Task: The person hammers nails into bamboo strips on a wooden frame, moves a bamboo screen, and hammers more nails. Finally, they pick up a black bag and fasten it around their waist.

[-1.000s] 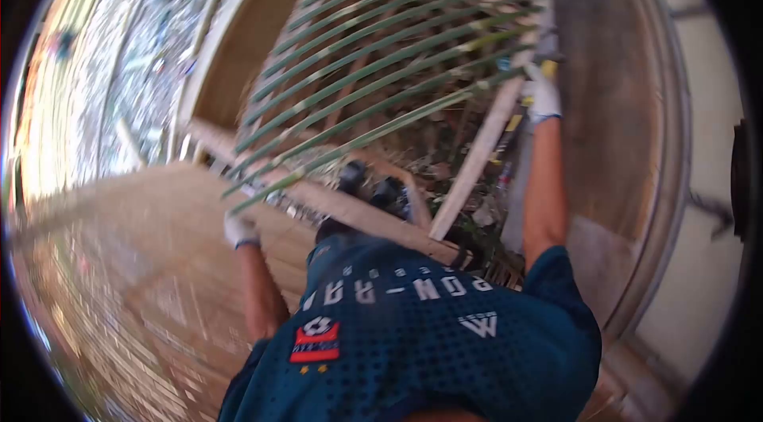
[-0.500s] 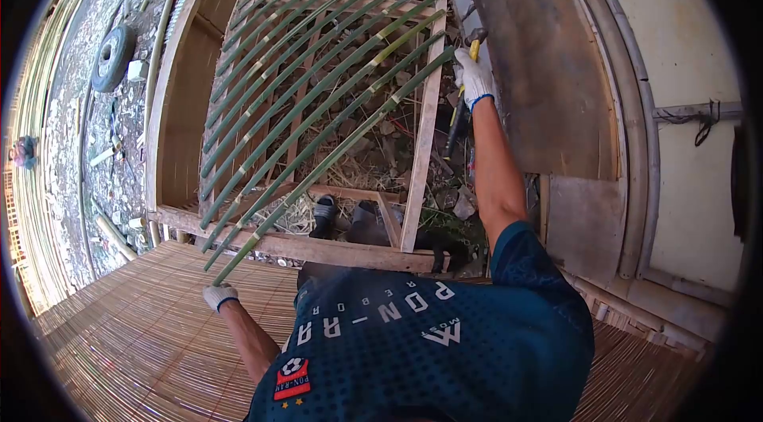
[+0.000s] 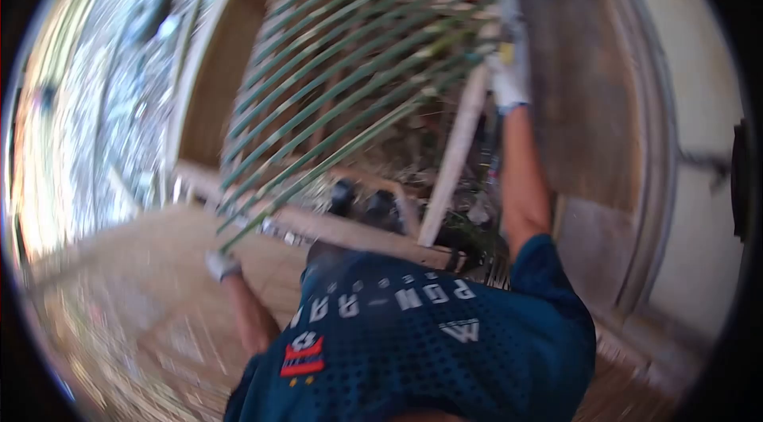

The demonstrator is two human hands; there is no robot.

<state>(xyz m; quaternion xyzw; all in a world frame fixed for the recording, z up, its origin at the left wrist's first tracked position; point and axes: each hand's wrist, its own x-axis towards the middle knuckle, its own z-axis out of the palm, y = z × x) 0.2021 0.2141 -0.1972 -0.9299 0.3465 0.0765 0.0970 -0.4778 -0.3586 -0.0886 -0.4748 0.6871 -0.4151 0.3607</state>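
The picture is blurred by motion. My left hand, in a white glove, is closed on the lower end of the nearest green bamboo strip. That strip slants up and right across a wooden frame, beside several similar strips laid in a row. At the frame's right rail, my gloved right hand is closed round a hammer, whose yellow part shows above the fingers. The strip's far end lies close to this hand; whether they touch is too smeared to tell.
A brown board stands along the right side. Below the frame are rubble and my feet. A woven slatted mat spreads at lower left. Past a wooden panel on the left lies littered ground with a tire.
The view has swung, so the frame and strips appear shifted to the right, and the picture is now blurred. Both hands keep their holds on the strip and the hammer.
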